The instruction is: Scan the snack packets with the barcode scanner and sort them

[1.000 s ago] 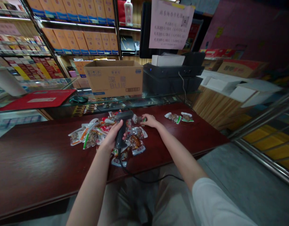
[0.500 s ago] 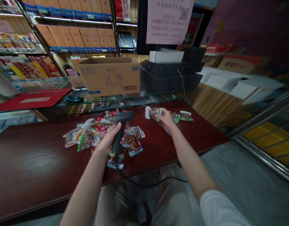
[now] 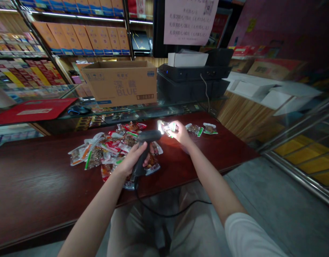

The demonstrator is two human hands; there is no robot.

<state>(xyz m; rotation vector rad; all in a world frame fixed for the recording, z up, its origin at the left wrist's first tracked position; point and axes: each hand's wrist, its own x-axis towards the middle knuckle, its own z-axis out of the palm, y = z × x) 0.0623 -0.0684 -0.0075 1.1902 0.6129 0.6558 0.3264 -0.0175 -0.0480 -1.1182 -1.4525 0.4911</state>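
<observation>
Head view: barcode scanner [image 3: 150,136] in left hand [image 3: 132,160], snack packet [image 3: 166,127] in right hand [image 3: 181,134].

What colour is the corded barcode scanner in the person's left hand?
The corded barcode scanner is black or very dark grey, clearest in the head view.

Barcode scanner [image 3: 150,136] beside bright snack packet [image 3: 165,127]

A dark red wooden counter [image 3: 38,171] runs across the scene — a heap of sealed snack packets [image 3: 105,151] lies near its middle, and two more packets [image 3: 194,130] sit side by side toward the far right, well apart from the heap — red, green and white labels showing.
</observation>
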